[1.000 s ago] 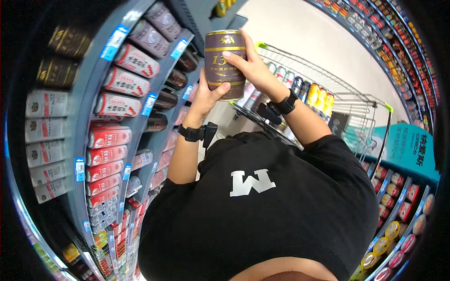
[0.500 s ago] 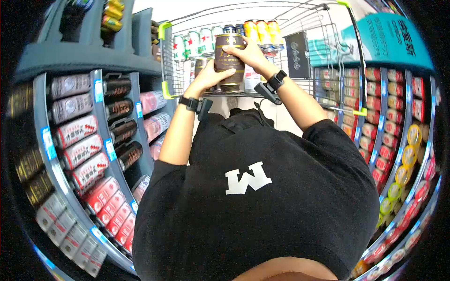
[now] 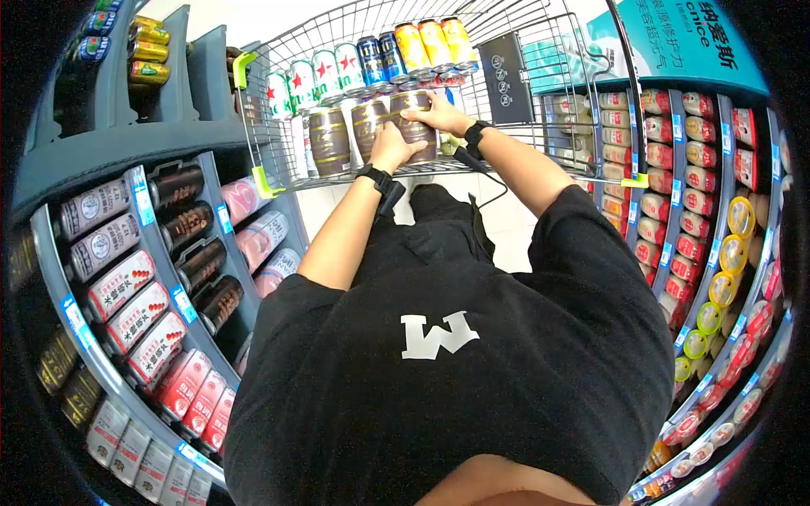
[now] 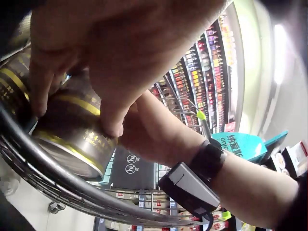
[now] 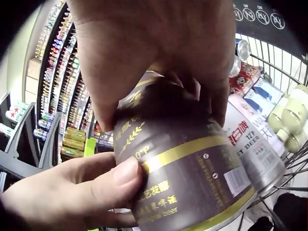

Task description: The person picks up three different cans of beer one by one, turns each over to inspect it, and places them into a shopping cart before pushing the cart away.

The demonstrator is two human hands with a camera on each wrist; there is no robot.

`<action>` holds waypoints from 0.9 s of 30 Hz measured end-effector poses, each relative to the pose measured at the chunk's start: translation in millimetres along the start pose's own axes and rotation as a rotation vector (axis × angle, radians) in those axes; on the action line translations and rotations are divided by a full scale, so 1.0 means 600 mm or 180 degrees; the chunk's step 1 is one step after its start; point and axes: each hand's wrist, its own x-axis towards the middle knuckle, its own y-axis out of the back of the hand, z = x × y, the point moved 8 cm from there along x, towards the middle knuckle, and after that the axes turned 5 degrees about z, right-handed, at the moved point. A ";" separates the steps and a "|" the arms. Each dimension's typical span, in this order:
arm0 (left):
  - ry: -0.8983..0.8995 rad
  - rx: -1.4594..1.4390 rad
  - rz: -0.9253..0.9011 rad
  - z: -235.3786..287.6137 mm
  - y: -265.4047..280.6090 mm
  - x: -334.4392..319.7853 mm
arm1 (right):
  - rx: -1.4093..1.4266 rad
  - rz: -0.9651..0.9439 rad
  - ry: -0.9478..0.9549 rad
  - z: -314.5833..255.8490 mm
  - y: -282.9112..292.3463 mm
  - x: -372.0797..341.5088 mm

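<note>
A brown beer can [image 3: 415, 139] with gold bands stands in the front of the shopping cart, held by both hands. The left hand [image 3: 393, 148] grips its near left side, the thumb lying across the brown wall in the left wrist view. From above, the right hand [image 3: 449, 116] holds the upper part of the same can [image 5: 192, 168], fingers spread down either side. Two matching cans, a middle one [image 3: 368, 118] and a left one [image 3: 329, 143], stand in a row beside it. The left hand's fingers reach between the held can and the middle one.
Behind stand green-and-white cans [image 3: 325, 72], dark blue cans [image 3: 380, 61] and yellow-orange cans [image 3: 432, 44]. A silver beer can [image 5: 255, 154] lies right of the held can. The cart's wire rim [image 4: 72, 180] runs close below the hands. Stocked shelves [image 3: 139, 198] flank both sides.
The view has turned from the left shelves to the cart. Both hands have carried the brown beer can over and lowered it into the cart beside the two like it.
</note>
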 end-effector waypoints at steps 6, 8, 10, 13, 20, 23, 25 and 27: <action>0.0245 -0.0099 0.0208 0.002 -0.024 0.006 | -0.0298 0.0325 0.0078 0.068 0.019 0.030; 0.0178 -0.0256 0.0307 -0.003 -0.035 0.010 | -0.0171 0.0153 0.0444 0.157 -0.001 0.085; 0.0375 0.0069 0.0409 0.012 -0.030 0.000 | 0.0352 -0.0222 0.0255 0.140 -0.016 0.073; 0.0516 -0.0079 0.0487 0.021 -0.022 -0.003 | -0.0355 0.0191 0.0195 0.184 -0.012 0.082; 0.0664 -0.0012 0.0438 0.010 -0.035 0.007 | -0.0366 -0.0221 -0.0053 0.198 -0.029 0.094; 0.0649 0.0285 0.0318 -0.016 -0.042 0.007 | -0.0414 -0.0193 -0.0007 0.209 -0.033 0.102; 0.0672 0.0198 0.0223 -0.029 -0.043 0.002 | -0.0434 -0.0388 -0.0202 0.215 -0.031 0.103; 0.0659 0.0087 0.0097 -0.046 -0.052 0.001 | -0.0479 -0.0592 -0.0321 0.236 -0.031 0.120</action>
